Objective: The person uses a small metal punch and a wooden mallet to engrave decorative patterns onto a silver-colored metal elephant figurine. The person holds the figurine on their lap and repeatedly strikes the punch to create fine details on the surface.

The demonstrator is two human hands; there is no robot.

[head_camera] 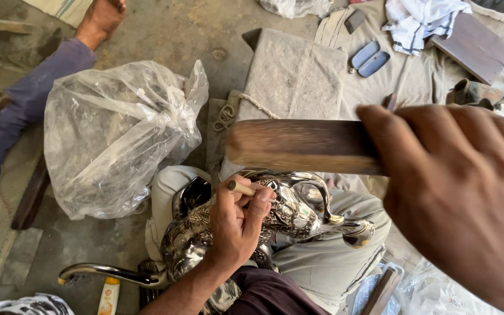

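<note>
Punch (pixel 241 188) was pinched in left hand (pixel 237 224) against silver figure (pixel 290 213); right hand (pixel 462 198) gripped wooden mallet (pixel 301 146) at 12 o'clock. Risk: skewed blow would slip, bruising fingers.

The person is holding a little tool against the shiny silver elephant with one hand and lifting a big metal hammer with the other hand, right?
Not quite. In the head view the right hand lifts a flat wooden bat, not a metal hammer. The rest holds: the left hand presses a little tool against the shiny silver elephant.
</note>
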